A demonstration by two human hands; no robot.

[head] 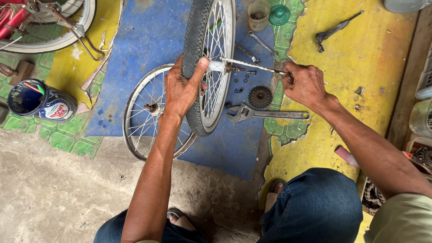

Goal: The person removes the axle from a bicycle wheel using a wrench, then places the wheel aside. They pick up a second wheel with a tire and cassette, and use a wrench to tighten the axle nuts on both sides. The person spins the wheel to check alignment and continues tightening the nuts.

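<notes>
An upright bicycle wheel [211, 58] with a black tyre and silver spokes stands on the floor in front of me. My left hand [181, 87] grips its tyre from the near side, thumb over the tread. My right hand [303, 83] is closed on the end of a thin metal axle rod [254, 66] that runs into the wheel's hub [221, 66]. Small nuts and washers [243, 78] lie scattered just below the hub. A dark toothed sprocket [260, 96] rests beside them.
A bare spoked rim [135, 112] lies flat behind the wheel. An adjustable wrench [265, 113], two spanners [254, 47], a plastic cup [258, 13], a green lid [279, 14], a crank arm [335, 29], a tin can [38, 101] and part of a red bicycle [36, 20] surround me.
</notes>
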